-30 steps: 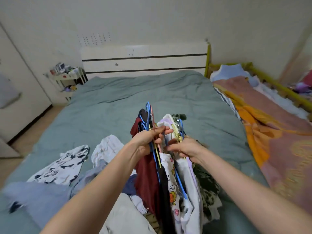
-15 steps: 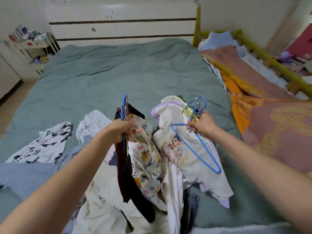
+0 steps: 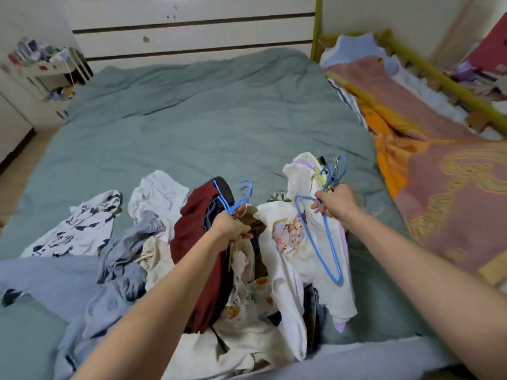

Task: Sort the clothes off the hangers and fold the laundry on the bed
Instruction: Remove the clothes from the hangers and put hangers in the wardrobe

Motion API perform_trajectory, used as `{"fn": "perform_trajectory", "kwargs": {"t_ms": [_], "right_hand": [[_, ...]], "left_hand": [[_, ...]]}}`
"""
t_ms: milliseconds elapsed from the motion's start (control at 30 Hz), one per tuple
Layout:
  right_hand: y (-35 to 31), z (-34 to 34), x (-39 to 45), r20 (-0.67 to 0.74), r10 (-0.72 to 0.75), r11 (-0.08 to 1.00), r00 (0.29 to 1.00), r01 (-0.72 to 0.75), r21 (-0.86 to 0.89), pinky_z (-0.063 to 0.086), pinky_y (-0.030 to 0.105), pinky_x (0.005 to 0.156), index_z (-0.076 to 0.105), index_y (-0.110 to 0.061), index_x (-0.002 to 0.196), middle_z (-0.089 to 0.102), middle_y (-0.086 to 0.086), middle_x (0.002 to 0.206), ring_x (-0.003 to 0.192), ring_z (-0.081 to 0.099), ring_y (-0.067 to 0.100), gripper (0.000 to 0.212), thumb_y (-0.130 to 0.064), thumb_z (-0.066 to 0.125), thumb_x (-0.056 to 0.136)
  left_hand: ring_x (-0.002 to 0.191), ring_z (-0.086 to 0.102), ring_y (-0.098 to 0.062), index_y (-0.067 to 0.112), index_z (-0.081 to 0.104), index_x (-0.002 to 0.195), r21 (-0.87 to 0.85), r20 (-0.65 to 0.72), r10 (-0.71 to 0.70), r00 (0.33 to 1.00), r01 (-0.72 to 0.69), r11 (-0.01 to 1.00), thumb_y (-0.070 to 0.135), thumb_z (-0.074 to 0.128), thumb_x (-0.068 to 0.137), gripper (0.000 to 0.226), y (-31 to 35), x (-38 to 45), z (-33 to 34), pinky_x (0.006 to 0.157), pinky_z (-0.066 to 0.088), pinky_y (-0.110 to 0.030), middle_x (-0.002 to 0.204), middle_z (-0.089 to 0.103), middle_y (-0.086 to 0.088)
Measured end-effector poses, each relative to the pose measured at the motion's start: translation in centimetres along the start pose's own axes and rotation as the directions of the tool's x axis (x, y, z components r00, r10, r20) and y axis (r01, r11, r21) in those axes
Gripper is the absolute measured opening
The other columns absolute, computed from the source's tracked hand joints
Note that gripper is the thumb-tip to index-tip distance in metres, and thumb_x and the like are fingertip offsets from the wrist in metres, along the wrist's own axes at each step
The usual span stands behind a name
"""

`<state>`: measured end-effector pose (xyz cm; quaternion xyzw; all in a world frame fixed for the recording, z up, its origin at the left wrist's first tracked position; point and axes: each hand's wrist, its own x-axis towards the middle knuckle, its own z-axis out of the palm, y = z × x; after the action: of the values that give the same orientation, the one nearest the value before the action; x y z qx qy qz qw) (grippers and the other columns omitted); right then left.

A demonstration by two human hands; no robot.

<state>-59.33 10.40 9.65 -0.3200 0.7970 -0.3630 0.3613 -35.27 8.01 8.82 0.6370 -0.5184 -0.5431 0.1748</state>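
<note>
Left bundle: we see the left hand (image 3: 232, 228) clenched around the necks of blue hangers (image 3: 233, 197), their hooks pointing to 1 o'clock; a dark red garment (image 3: 196, 242) and darker clothes hang from them onto the pile.
Right bundle: the right hand (image 3: 333, 201) grasps a second cluster of hangers (image 3: 330, 174), blue and yellow, hooks up at 12 o'clock; one bare blue hanger (image 3: 319, 237) dangles from this fist toward 5 o'clock, lying over a white printed shirt (image 3: 296, 237).
Separation: we note the two fists are apart, left at 9 o'clock of right, the printed shirt between them.
Loose laundry: a pale blue garment (image 3: 68, 286) lies at 8 o'clock of the left hand; a black-and-white patterned piece (image 3: 74, 229) at 9 o'clock; a white cloth (image 3: 157, 193) at 10 o'clock.
Support: everything rests on the grey-green bed cover (image 3: 205, 119).
Surroundings: white headboard (image 3: 192, 31) at 12 o'clock; a pink and orange blanket (image 3: 439, 174) at 3 o'clock; a cluttered white shelf (image 3: 41, 67) at 10 o'clock.
</note>
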Motion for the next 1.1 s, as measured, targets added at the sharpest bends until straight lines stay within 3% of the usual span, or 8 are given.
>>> {"fn": "perform_trajectory", "kwargs": {"t_ms": [67, 167, 333, 467, 633, 733, 967, 1100], "right_hand": [[1.6, 0.3, -0.2, 0.015, 0.015, 1.0, 1.0, -0.015, 0.017, 0.03, 0.014, 0.031, 0.059, 0.0, 0.056, 0.07, 0.017, 0.072, 0.034, 0.049, 0.006, 0.032, -0.004, 0.052, 0.087], [4.2, 0.3, 0.1, 0.031, 0.048, 0.998, 0.998, -0.049, 0.031, 0.029, 0.014, 0.031, 0.059, -0.001, 0.058, 0.071, 0.018, 0.075, 0.032, 0.046, 0.005, 0.032, -0.005, 0.05, 0.088], [7.2, -0.3, 1.3, 0.043, 0.105, 0.99, 0.994, -0.108, 0.09, 0.026, 0.016, 0.03, 0.052, 0.001, 0.064, 0.067, 0.022, 0.071, 0.033, 0.048, 0.011, 0.028, -0.006, 0.046, 0.09], [8.8, -0.8, 2.5, 0.052, 0.188, 0.973, 0.981, -0.193, 0.129, 0.023, 0.014, 0.03, 0.053, -0.001, 0.072, 0.062, 0.024, 0.065, 0.038, 0.051, 0.021, 0.024, -0.012, 0.046, 0.092], [9.7, -1.0, 2.6, 0.122, 0.245, 0.965, 0.962, -0.254, 0.06, 0.021, 0.013, 0.03, 0.053, 0.002, 0.084, 0.058, 0.026, 0.067, 0.024, 0.041, 0.013, 0.013, -0.009, 0.05, 0.09], [9.0, -2.1, 2.3, 0.178, 0.248, 0.964, 0.952, -0.26, 0.047, 0.02, 0.013, 0.029, 0.053, -0.002, 0.077, 0.054, 0.019, 0.067, 0.023, 0.038, 0.005, 0.01, 0.002, 0.054, 0.085], [0.1, -4.8, 0.7, 0.221, -0.004, 0.899, 0.975, -0.094, 0.427, 0.018, 0.012, 0.029, 0.06, 0.004, 0.074, 0.058, 0.003, 0.047, 0.029, 0.035, 0.002, 0.019, -0.002, 0.054, 0.091], [-6.4, -6.7, -0.5, 0.216, -0.219, 0.835, 0.952, 0.068, 0.546, 0.018, 0.013, 0.03, 0.065, 0.003, 0.082, 0.065, 0.004, 0.06, 0.036, 0.039, 0.003, 0.015, -0.005, 0.056, 0.091]], "left_hand": [[0.047, 0.06, -0.015, 0.01, 0.052, 0.065, 0.045, 0.082, 0.007, 0.997, -0.011, 0.999, -0.014, 0.066, 0.077, 0.03, -2.4, 0.6, 2.6, 0.051, 0.055, -0.027, 0.059, 0.058, -0.011], [0.051, 0.054, -0.01, 0.018, 0.049, 0.059, 0.197, 0.19, -0.009, 0.982, -0.029, 0.98, -0.007, 0.074, 0.067, 0.036, -5.2, 1.2, 5.9, 0.051, 0.045, -0.02, 0.053, 0.052, 0.002], [0.095, 0.065, -0.024, -0.002, 0.067, 0.093, 0.395, 0.178, -0.061, 0.982, -0.014, 0.919, 0.004, 0.065, 0.08, 0.014, -8.9, 2.4, 10.2, 0.054, 0.032, -0.019, 0.091, 0.069, -0.017], [0.071, 0.051, -0.008, 0.006, 0.065, 0.084, 0.429, 0.136, -0.005, 0.991, -0.055, 0.902, 0.006, 0.072, 0.072, 0.014, -10.4, 3.2, 12.6, 0.042, 0.033, -0.013, 0.072, 0.055, 0.003], [0.058, 0.049, -0.012, 0.013, 0.055, 0.06, 0.223, 0.06, -0.093, 0.994, 0.078, 0.972, 0.01, 0.072, 0.079, 0.025, -9.9, 4.2, 12.9, 0.049, 0.037, -0.024, 0.058, 0.05, 0.0], [0.035, 0.041, -0.005, 0.013, 0.057, 0.065, 0.071, 0.083, -0.183, 0.98, 0.177, 0.982, 0.012, 0.074, 0.082, 0.024, -7.3, 4.0, 10.6, 0.038, 0.034, -0.016, 0.052, 0.047, 0.001], [0.033, 0.033, -0.008, 0.018, 0.051, 0.06, -0.288, -0.094, -0.13, 0.987, 0.098, 0.952, 0.01, 0.07, 0.078, 0.028, 3.6, 2.7, 3.9, 0.032, 0.023, -0.013, 0.057, 0.045, 0.001], [0.034, 0.024, -0.008, 0.018, 0.045, 0.061, -0.508, -0.073, -0.063, 0.995, 0.018, 0.861, 0.009, 0.068, 0.08, 0.031, 8.4, 0.3, 0.6, 0.034, 0.017, -0.017, 0.048, 0.035, 0.004]]}}
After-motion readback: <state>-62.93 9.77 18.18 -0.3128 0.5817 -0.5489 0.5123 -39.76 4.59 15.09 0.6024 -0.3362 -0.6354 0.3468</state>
